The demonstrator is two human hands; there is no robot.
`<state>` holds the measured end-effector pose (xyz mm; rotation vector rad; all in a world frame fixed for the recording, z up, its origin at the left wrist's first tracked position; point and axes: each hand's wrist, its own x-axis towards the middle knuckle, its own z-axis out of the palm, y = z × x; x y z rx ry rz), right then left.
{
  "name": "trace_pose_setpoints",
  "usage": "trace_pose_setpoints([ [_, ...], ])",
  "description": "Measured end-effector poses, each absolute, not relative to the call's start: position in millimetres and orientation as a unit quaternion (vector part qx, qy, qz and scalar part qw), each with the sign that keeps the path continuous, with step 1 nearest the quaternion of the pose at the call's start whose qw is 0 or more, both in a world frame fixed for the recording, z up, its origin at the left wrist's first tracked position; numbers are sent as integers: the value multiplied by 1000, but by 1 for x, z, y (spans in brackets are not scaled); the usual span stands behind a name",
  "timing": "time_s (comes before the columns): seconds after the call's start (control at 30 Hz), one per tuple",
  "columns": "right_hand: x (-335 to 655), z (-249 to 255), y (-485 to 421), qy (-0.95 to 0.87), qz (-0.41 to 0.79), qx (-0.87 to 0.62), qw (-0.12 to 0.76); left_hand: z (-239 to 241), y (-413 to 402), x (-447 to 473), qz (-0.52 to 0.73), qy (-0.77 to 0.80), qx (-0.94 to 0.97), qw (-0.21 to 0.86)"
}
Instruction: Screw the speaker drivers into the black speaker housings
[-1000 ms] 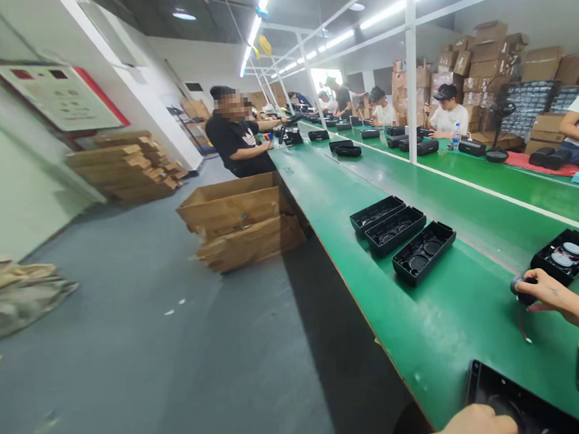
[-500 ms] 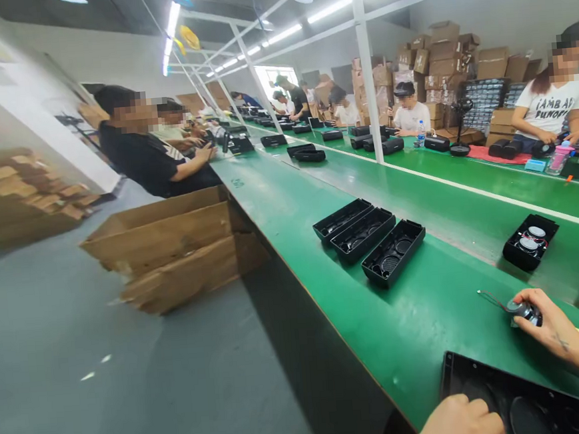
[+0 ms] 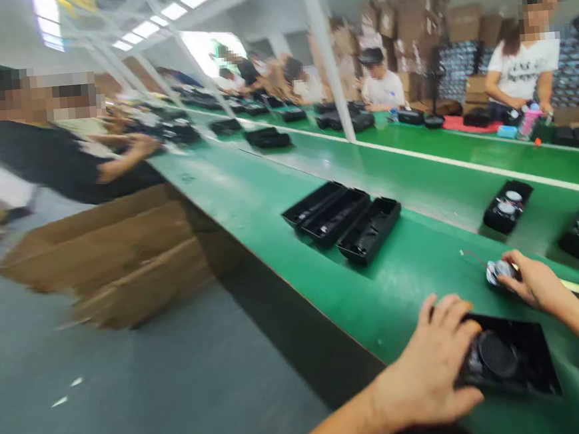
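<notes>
Speaker (image 3: 497, 271) pinched in right hand's (image 3: 538, 282) fingers, wire (image 3: 473, 253) trailing. Left hand (image 3: 431, 366), fingers spread wide, rests on black casing (image 3: 534, 358) near table's (image 3: 408, 268) near edge. Step: probably bringing speaker to casing; next move likely calls for steady casing, wire clear. Farther along same edge, set in: three open-topped casings (image 3: 337, 216).

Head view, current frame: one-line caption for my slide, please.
Right hand holds a wired speaker, left hand on an open black casing, at a green workbench.

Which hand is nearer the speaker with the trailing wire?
Right. The right hand holds the speaker; the left hand is apart from it, at the left end of the nearest case.
</notes>
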<state>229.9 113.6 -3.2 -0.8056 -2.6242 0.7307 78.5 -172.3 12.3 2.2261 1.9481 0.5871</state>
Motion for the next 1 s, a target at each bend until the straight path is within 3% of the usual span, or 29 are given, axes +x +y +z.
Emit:
trace_pose_setpoints([
  [0.3, 317, 86, 36, -928, 288, -215, 99, 5, -159, 72, 187, 658, 725, 81],
  [0.47, 317, 63, 0, -972, 172, -105, 120, 6, -159, 70, 193, 665, 718, 64],
  [0.67, 303, 36, 0, -983, 122, -100, 91, 2, -162, 66, 220, 663, 712, 71],
  [1.0, 298, 36, -6, -989, 85, -100, 74, 1, -165, 69, 236, 660, 708, 84],
])
